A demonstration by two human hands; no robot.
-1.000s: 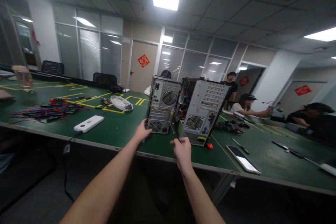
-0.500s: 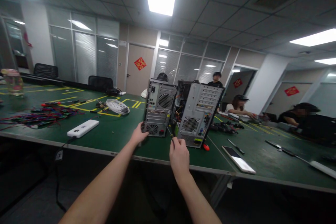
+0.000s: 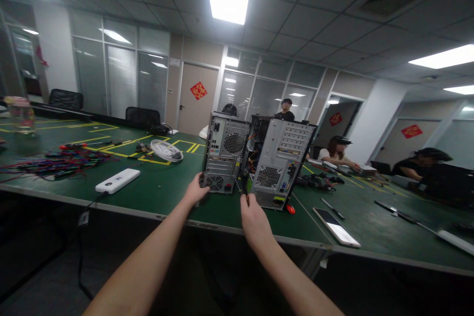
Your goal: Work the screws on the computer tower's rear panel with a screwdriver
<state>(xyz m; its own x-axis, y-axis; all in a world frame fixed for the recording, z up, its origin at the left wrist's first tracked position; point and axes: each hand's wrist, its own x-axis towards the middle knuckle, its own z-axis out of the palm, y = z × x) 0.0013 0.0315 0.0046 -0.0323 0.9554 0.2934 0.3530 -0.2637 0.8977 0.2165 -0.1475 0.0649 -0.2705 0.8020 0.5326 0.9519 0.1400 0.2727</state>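
Note:
Two computer cases stand upright side by side, their rear panels facing me. My left hand [image 3: 196,190] grips the lower left edge of the smaller left computer case [image 3: 226,160], thumb on its back and the other fingers hidden behind the side. In front of the gap between the cases, my right hand [image 3: 255,217] is closed in a pinch on a screwdriver [image 3: 239,187]. Its thin shaft points up and left, beside the left case's lower right edge; whether the tip touches is too small to tell. The larger right computer case [image 3: 283,163] shows its open left side, with wires inside.
Left on the green table [image 3: 177,207] lie a white power bank [image 3: 117,180], a heap of wires [image 3: 62,164] and a white round grille [image 3: 166,150]. To the right are a phone [image 3: 336,227], a red-ended tool [image 3: 291,209] and black cables [image 3: 322,180]. Several people are beyond.
My right hand has tilted, its wrist and forearm swinging rightward, the screwdriver still between the cases. The left hand stays in place. A person in the background has moved left.

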